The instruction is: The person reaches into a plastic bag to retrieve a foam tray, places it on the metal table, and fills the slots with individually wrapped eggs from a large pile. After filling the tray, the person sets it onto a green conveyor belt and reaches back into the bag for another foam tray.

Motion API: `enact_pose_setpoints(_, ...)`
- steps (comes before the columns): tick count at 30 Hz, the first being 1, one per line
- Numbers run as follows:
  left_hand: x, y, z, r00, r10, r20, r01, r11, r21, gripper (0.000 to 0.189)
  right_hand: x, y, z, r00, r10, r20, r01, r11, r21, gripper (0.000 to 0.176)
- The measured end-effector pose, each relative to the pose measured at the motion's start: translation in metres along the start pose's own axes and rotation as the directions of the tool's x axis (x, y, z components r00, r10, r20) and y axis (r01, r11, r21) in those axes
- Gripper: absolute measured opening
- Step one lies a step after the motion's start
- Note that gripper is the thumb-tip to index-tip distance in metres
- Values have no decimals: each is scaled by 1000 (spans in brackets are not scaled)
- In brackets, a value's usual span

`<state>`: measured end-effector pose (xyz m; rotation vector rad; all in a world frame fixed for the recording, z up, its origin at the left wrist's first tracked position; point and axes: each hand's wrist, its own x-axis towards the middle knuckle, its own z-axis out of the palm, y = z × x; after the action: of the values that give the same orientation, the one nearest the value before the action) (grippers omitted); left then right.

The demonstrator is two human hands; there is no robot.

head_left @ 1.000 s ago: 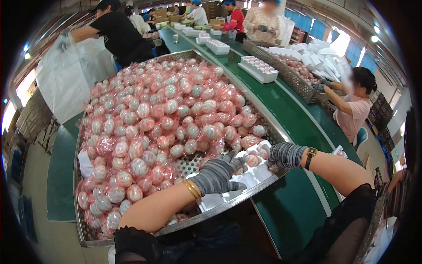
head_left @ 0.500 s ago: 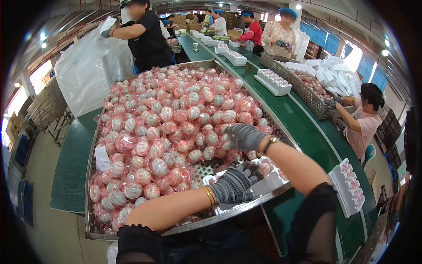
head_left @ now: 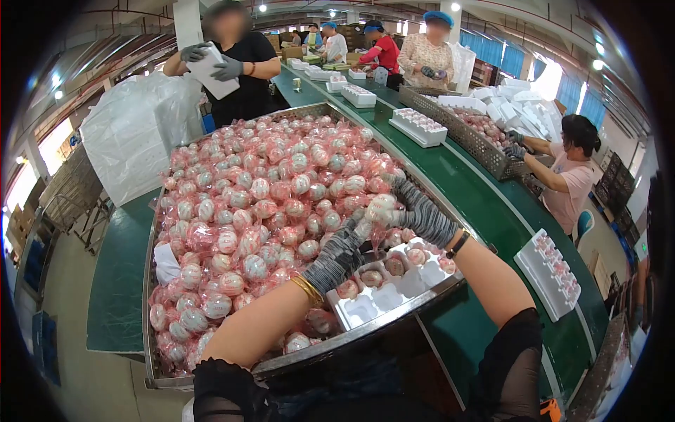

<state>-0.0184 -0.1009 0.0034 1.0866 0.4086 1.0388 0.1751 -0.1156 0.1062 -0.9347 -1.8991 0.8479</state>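
Between my two gloved hands, over the front right of the metal bin, is an egg (head_left: 382, 209) in clear plastic with pink print. My right hand (head_left: 425, 216) closes round it from the right, thumb and fingers on the wrapper. From the left, the fingertips of my left hand (head_left: 339, 254) pinch at its lower side, partly hidden. Just below both hands lies a white foam tray (head_left: 355, 311) with two rows of cups. Wrapped eggs (head_left: 395, 264) sit in its back row; the front cups show bare foam. A heap of wrapped eggs (head_left: 260, 190) fills most of the bin.
The bin's metal rim (head_left: 281, 367) runs along my front. To the right, a green conveyor (head_left: 478, 204) carries foam trays (head_left: 548, 274) with eggs. A co-worker (head_left: 246, 63) beyond the bin holds a white foam piece (head_left: 213, 70); another person (head_left: 569, 172) works at a bin on the right.
My hands have come together at one wrapped egg, the left lifting off the tray. More of the tray shows. The co-worker at the back has turned, foam piece now held in both hands.
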Motion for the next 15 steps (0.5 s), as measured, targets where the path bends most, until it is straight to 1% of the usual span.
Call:
enact_pose_setpoints(1, -9, 23, 18, 994, -86, 70, 93, 990, -109, 44, -5, 21, 5, 998, -57, -14, 56, 998, -2, 81)
enact_pose_setpoints(2, -15, 34, 27, 975, -168, 145, 196, 958, -211, 45, -17, 18, 8, 1000, -8, -23, 7, 998, -68, 77)
enact_pose_setpoints(3, -12, 21, 18, 971, -187, 152, 217, 953, -212, 46, -28, 16, 10, 999, 40, -31, -44, 990, -133, 74)
enact_pose_setpoints(4, -19, 17, 19, 976, -182, 118, 187, 982, -34, 45, -39, 3, 7, 1000, -6, 25, 12, 975, -220, 71)
enact_pose_setpoints(5, -23, 16, 22, 982, -166, 95, 151, 977, 148, 45, -44, -9, -3, 995, -51, 85, 75, 949, -307, 67)
enact_pose_setpoints(6, -25, 13, 25, 987, -142, 80, 109, 940, 323, 44, -49, -18, -15, 984, -89, 152, 143, 910, -390, 64)
enact_pose_setpoints(7, -29, -6, 17, 988, -29, 149, -49, 866, 498, 43, -56, -24, -27, 966, -144, 213, 243, 781, -576, 56)
enact_pose_setpoints(8, -34, 3, 26, 960, -199, 196, 26, 763, 645, 44, -64, -20, -39, 972, -27, 235, 154, 824, -545, 54)
enact_pose_setpoints(9, -40, 15, 38, 937, -203, 284, -92, 642, 761, 45, -72, -13, -51, 962, 86, 260, 64, 854, -517, 51)
enact_pose_setpoints(10, -44, 21, 45, 904, -218, 368, -222, 496, 839, 46, -77, -5, -61, 939, 191, 287, -27, 871, -491, 49)
enact_pose_setpoints(11, -47, 13, 46, 882, -88, 464, -426, 275, 862, 46, -77, 8, -65, 890, 158, 427, 110, 836, -538, 44)
enact_pose_setpoints(12, -49, -1, 39, 852, -6, 523, -509, 220, 832, 48, -79, 16, -67, 881, 195, 432, 88, 828, -553, 42)
enact_pose_setpoints(14, -56, -3, 39, 837, -97, 539, -532, 84, 842, 50, -84, 19, -58, 860, 258, 440, 55, 811, -583, 39)
enact_pose_setpoints(15, -55, -7, 36, 810, -119, 575, -578, 11, 816, 51, -83, 29, -54, 818, 311, 484, 39, 810, -586, 40)
